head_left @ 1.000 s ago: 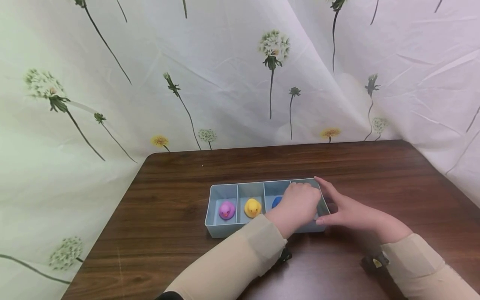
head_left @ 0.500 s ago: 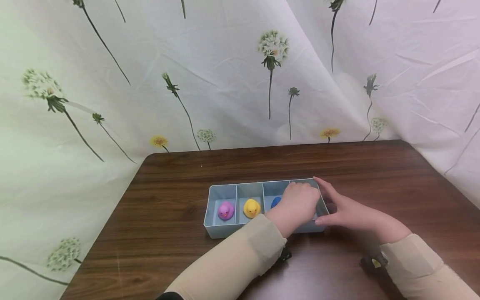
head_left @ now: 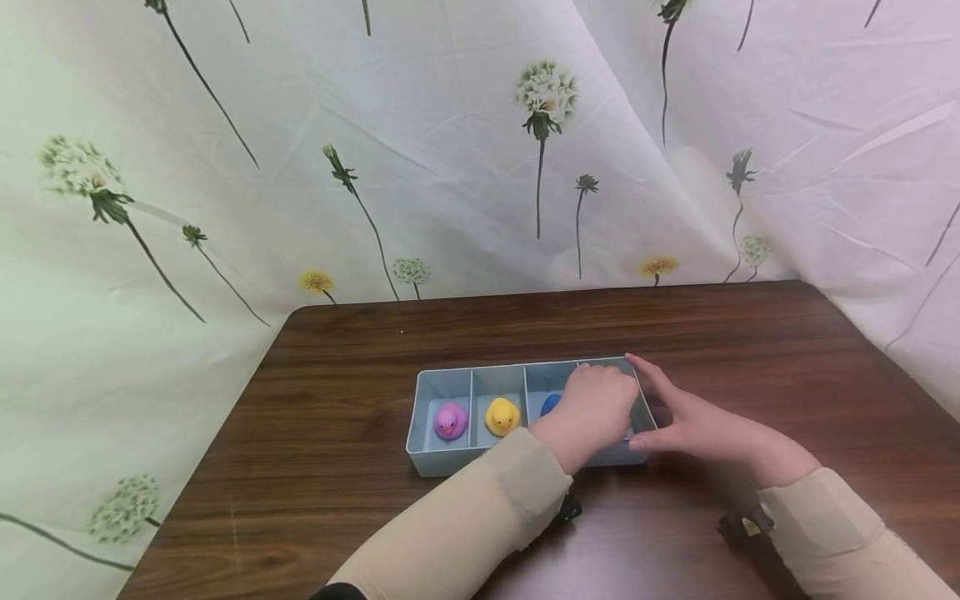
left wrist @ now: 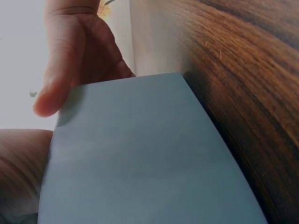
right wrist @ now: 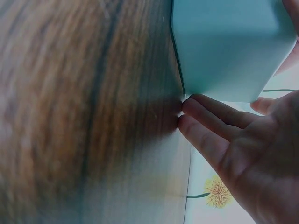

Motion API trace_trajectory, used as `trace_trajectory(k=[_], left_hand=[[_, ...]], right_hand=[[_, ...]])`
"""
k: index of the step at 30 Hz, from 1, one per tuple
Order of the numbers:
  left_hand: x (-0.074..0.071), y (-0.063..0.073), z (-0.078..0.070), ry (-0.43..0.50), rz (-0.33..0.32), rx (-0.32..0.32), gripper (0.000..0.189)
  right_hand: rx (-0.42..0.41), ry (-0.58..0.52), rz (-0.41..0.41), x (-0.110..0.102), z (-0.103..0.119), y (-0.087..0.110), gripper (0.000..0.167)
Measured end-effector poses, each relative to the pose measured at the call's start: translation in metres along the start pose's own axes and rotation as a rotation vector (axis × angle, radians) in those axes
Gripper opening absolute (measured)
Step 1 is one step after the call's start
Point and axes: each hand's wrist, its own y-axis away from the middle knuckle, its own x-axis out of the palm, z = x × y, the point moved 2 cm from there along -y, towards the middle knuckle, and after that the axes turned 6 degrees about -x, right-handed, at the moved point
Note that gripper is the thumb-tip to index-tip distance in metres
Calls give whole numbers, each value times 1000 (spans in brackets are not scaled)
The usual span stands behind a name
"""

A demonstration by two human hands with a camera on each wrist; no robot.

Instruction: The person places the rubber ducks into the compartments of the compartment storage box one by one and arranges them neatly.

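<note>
A blue-grey box (head_left: pixel 450 462) divided into compartments sits on the table. From left to right, a purple toy duck (head_left: pixel 451 421), a yellow toy duck (head_left: pixel 502 416) and a partly covered blue toy (head_left: pixel 551 404) lie in separate compartments. My left hand (head_left: pixel 596 404) reaches over the front wall into the right end; its fingertips and anything under them are hidden. My right hand (head_left: pixel 697 425) holds the box's right end, thumb at the front corner and forefinger at the back one. In the right wrist view, its other fingers (right wrist: pixel 205 135) stretch out beside the end wall.
The dark wood table (head_left: pixel 337 467) extends around the box on all sides. Behind it hangs a white cloth (head_left: pixel 465 167) printed with dandelions. A small black device (head_left: pixel 750 523) is on the underside of the right wrist, and another (head_left: pixel 570 508) on the left.
</note>
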Motion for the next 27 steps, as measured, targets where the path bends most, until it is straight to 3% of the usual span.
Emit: trace_trajectory(k=[27], left_hand=[[-1,1,-1,-3,3,-5,18]], right_hand=[[17,-4,21,-1,-1,0,104]])
